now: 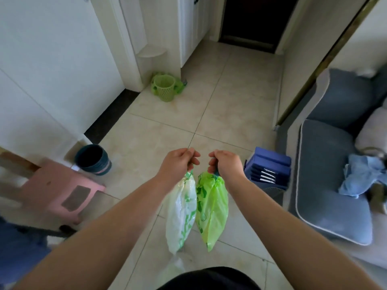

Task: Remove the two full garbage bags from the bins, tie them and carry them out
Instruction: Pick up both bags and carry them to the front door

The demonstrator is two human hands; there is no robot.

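Observation:
My left hand [180, 162] grips the gathered top of a white garbage bag with green print [181, 214], which hangs below it over the tiled floor. My right hand [225, 164] grips the neck of a bright green garbage bag [213, 208] hanging right beside the white one. The two bags nearly touch. A green lattice bin [164, 87] stands far ahead by the white cabinet. A dark bin with a pink band [94, 160] stands at the left, and no bag shows in it.
A pink stool [62, 191] sits at the lower left. A grey-blue sofa [326, 181] with blue cloth [360, 176] fills the right side, with a blue box [269, 168] beside it. A tiled corridor leads to a dark door [255, 19] ahead.

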